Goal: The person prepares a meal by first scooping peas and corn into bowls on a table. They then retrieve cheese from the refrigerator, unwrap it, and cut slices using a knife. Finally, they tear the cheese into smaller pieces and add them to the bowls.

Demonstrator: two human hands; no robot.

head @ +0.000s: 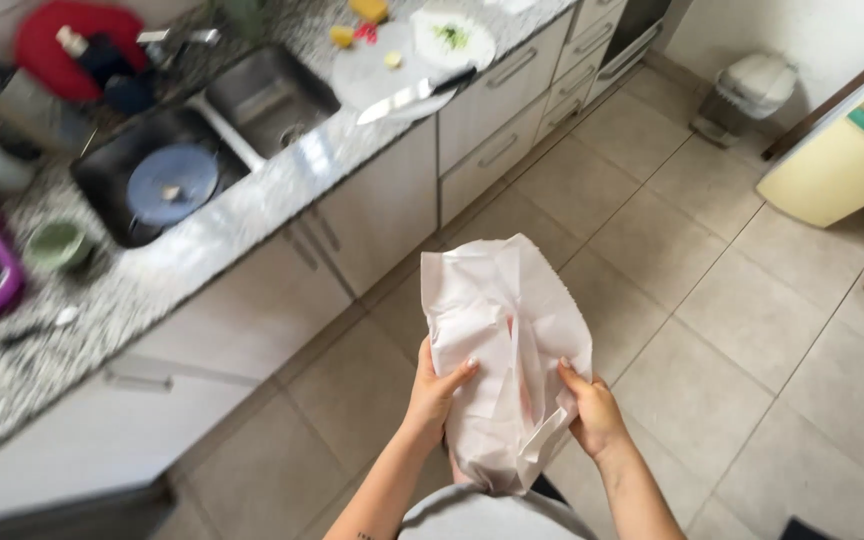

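Crumpled white paper bag point(502, 350): held upright above the beige tiled floor point(752, 330), in front of the speckled granite countertop point(252, 200). Left hand point(434, 395): fingers curled round the bag's left edge. Right hand point(592, 410): closed on its right edge. On the countertop: round white cutting board point(372, 75) bearing a large steel knife point(412, 95); double steel sink point(222, 130) alongside.

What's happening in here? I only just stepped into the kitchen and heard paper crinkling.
A person stands on the tiled floor by the granite counter, holding a crumpled white paper bag in front of them. The left hand and the right hand each grip a side of it. On the counter, a large knife lies on a white cutting board beside the sink.
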